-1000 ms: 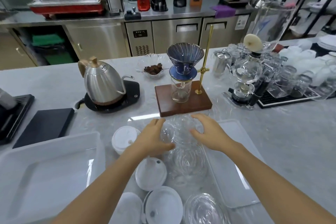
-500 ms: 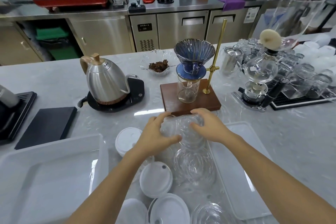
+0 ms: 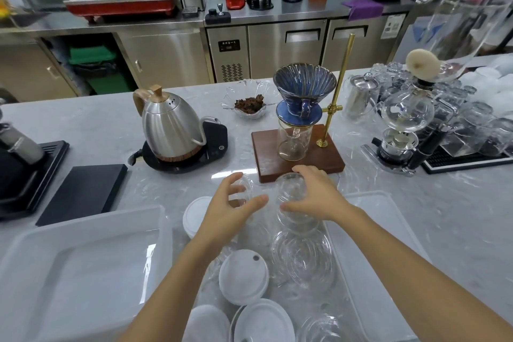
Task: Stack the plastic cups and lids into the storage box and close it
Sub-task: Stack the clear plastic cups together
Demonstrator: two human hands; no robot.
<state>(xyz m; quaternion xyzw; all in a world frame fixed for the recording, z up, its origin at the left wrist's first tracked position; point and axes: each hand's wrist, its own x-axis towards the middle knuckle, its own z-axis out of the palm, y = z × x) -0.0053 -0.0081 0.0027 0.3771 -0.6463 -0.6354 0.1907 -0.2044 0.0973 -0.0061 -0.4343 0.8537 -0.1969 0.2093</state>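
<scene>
My right hand (image 3: 315,196) grips the top of a clear plastic cup (image 3: 288,189) that stands upside down on a clear stack (image 3: 298,221). My left hand (image 3: 231,204) curls around a second clear cup (image 3: 246,187) just left of it, thumb and fingers on its sides. Below lie clear cups (image 3: 304,257), another clear piece (image 3: 319,326) and white lids (image 3: 243,276), (image 3: 263,322), (image 3: 195,212). The translucent storage box (image 3: 83,233) stands open at lower left. Its flat lid (image 3: 377,211) lies to the right.
Beyond my hands stands a wooden pour-over stand (image 3: 298,157) with a blue dripper. A steel kettle (image 3: 170,128) sits at the left, black scales (image 3: 83,189) further left, and a siphon brewer (image 3: 402,130) with glassware on the right.
Both hands held one clear stack together before. Now they have drawn apart, each with its own clear cup, and the view has tilted up slightly.
</scene>
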